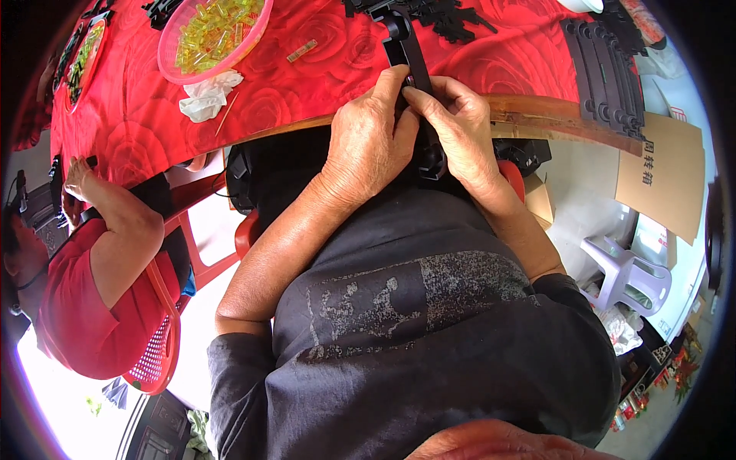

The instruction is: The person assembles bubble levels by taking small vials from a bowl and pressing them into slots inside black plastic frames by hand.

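Note:
A long black plastic part [415, 52] with rounded, hollowed ends lies over the near table edge, its lower end [433, 164] pointing toward me. My left hand [369, 142] is closed around its left side, with the index finger along the top. From the other side my right hand [464, 126] grips the same part, thumb pressing at its middle close to the left fingertips. Something small and shiny shows between the fingertips, too small to name. The part's middle is partly hidden by my fingers.
A pink basket [162, 57] of yellow-green clear pieces stands on the red tablecloth [276, 100], near crumpled white tissue [208, 96] and a thin stick [227, 113]. Black parts [452, 19] pile up ahead; similar long ones [602, 73] line the right. A co-worker [100, 284] sits left.

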Demonstrator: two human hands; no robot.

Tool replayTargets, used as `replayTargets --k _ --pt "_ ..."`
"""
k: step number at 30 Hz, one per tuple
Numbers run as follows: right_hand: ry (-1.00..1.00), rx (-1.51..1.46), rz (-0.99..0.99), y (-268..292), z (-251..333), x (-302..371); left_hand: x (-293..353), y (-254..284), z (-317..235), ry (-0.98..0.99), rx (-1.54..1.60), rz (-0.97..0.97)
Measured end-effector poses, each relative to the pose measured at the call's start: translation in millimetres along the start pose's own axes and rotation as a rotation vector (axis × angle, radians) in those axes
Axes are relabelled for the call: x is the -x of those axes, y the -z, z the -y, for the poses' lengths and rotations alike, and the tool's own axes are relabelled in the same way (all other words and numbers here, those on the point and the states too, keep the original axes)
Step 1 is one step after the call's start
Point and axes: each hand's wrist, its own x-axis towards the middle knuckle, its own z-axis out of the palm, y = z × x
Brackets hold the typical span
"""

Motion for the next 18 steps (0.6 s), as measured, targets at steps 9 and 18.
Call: replayTargets --k 9,18 --pt "0.001 0.0 -0.003 -1 -1 -1 -2 1 4 -0.003 0.021 0.012" --pt "0.066 0.04 0.004 0 -9 -3 -3 1 11 -0.029 0.079 -0.003"
